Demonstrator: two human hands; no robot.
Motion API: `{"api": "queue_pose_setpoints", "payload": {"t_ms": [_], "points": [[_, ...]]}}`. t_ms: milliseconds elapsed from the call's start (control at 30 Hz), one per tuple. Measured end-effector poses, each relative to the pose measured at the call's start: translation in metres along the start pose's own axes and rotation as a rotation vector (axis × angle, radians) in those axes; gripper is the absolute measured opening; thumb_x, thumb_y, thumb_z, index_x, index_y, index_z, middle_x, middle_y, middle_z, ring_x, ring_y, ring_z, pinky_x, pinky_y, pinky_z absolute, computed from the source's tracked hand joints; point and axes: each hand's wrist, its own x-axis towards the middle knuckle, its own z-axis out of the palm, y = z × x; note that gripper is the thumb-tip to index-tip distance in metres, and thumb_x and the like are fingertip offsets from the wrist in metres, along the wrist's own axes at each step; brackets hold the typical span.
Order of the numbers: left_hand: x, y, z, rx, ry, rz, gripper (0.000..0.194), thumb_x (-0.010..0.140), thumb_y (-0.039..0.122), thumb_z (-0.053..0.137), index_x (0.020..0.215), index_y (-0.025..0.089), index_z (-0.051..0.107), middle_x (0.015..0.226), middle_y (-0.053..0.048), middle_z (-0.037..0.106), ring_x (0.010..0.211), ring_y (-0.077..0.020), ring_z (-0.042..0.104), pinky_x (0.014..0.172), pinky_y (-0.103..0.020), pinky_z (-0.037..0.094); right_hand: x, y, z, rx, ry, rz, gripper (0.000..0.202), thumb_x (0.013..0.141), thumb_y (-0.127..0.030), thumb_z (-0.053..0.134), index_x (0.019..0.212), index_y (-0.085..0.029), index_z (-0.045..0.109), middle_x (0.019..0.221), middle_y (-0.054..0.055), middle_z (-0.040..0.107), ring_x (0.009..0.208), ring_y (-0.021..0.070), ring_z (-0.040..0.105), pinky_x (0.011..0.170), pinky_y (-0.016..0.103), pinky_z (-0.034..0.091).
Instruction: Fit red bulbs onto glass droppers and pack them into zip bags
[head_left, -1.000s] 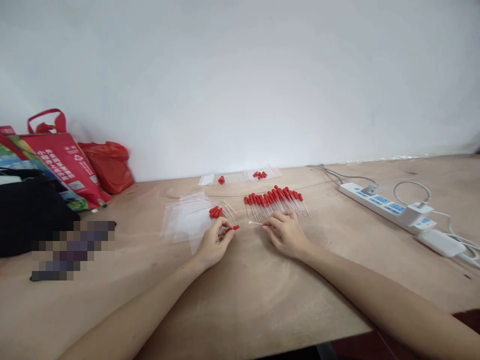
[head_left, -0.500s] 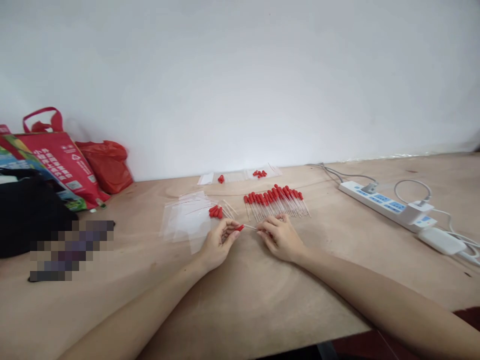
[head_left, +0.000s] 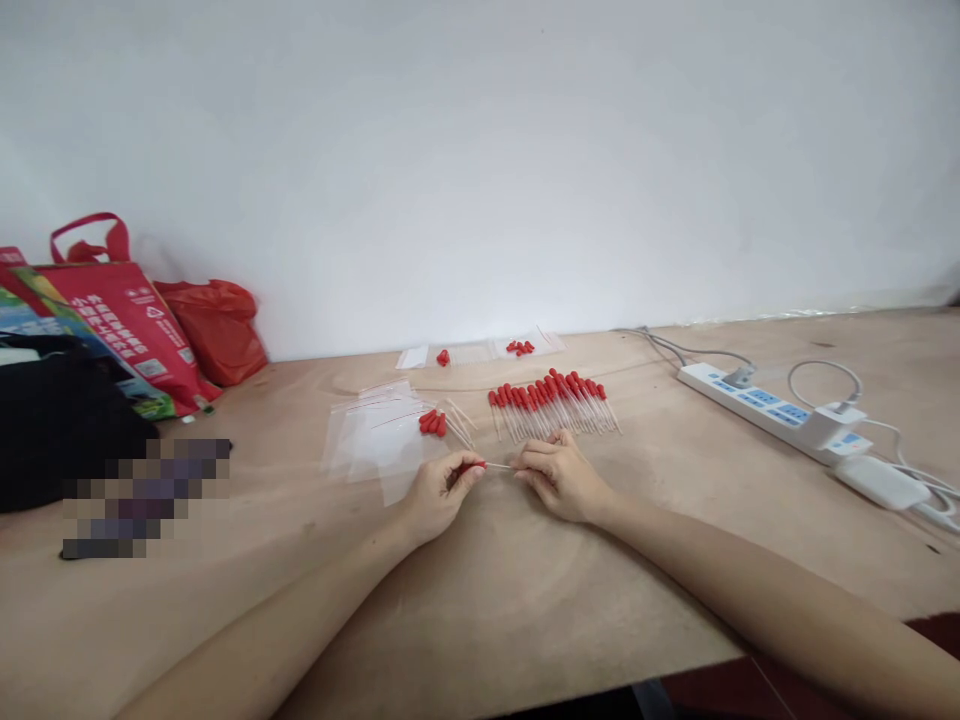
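Note:
Between thumb and fingers, my left hand [head_left: 444,492] pinches a small red rubber bulb [head_left: 478,465]. A thin clear tube [head_left: 498,467] runs from the bulb to the fingertips of my right hand [head_left: 559,478], which are closed on it. Just beyond my right hand lies a row of several red-topped droppers [head_left: 551,400], their thin ends toward me. Loose red bulbs [head_left: 433,422] and a few thin tubes [head_left: 460,420] rest past my left hand, beside clear plastic bags [head_left: 375,430].
Against the wall lie more small bags with red bulbs [head_left: 520,348]. A white power strip [head_left: 765,405] with plugs and cables is at the right. A red shopping bag [head_left: 127,320], a red plastic bag [head_left: 214,325] and a black item [head_left: 67,430] stand at the left.
The fingers of my left hand have closed further over the red bulb, and the bulb and tube now meet in line. My right hand has barely moved.

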Motion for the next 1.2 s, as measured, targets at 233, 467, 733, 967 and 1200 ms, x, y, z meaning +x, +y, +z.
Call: {"api": "queue_pose_setpoints", "payload": {"t_ms": [233, 467, 733, 967, 1200], "points": [[-0.001, 0.009, -0.002, 0.02, -0.08, -0.034, 0.019, 0.08, 0.027, 0.046, 0.076, 0.017, 0.061, 0.066, 0.001, 0.061, 0.058, -0.0123, 0.052, 0.054, -0.021, 0.041, 0.002, 0.01, -0.002, -0.07, -0.032, -0.082, 0.021, 0.083, -0.014, 0.041, 0.085, -0.02, 0.061, 0.082, 0.002, 0.061, 0.071, 0.0107, 0.05, 0.075, 0.031, 0.02], [-0.002, 0.01, -0.003, 0.077, -0.138, -0.006, 0.02, 0.079, 0.026, 0.046, 0.078, 0.017, 0.063, 0.066, 0.0, 0.062, 0.059, -0.0127, 0.053, 0.054, -0.021, 0.04, 0.003, 0.013, -0.003, -0.123, -0.032, -0.145, 0.024, 0.08, -0.01, 0.04, 0.081, -0.02, 0.062, 0.083, 0.002, 0.06, 0.068, 0.0108, 0.047, 0.074, 0.032, 0.019], [-0.003, 0.008, -0.002, 0.193, -0.083, 0.123, 0.019, 0.08, 0.027, 0.045, 0.077, 0.018, 0.061, 0.066, -0.001, 0.061, 0.059, -0.0128, 0.054, 0.057, -0.023, 0.042, 0.001, 0.004, -0.002, -0.189, 0.016, -0.173, 0.022, 0.081, -0.015, 0.04, 0.083, -0.017, 0.061, 0.078, 0.003, 0.056, 0.062, 0.0106, 0.041, 0.067, 0.031, 0.02], [-0.004, 0.011, 0.0, 0.255, -0.11, 0.299, 0.018, 0.082, 0.024, 0.043, 0.078, 0.017, 0.059, 0.07, -0.004, 0.062, 0.067, -0.0152, 0.056, 0.063, -0.026, 0.044, 0.001, -0.003, 0.003, -0.131, -0.034, -0.117, 0.02, 0.083, -0.018, 0.038, 0.075, -0.016, 0.057, 0.073, 0.002, 0.055, 0.063, 0.0114, 0.042, 0.067, 0.03, 0.02], [0.005, 0.005, -0.007, 0.278, -0.044, 0.36, 0.013, 0.084, 0.021, 0.046, 0.082, 0.017, 0.058, 0.076, -0.004, 0.064, 0.071, -0.0159, 0.056, 0.068, -0.028, 0.044, 0.009, -0.012, -0.003, -0.149, -0.049, -0.009, 0.023, 0.085, -0.022, 0.038, 0.078, -0.017, 0.059, 0.074, 0.003, 0.057, 0.068, 0.0123, 0.045, 0.067, 0.03, 0.02]]}}
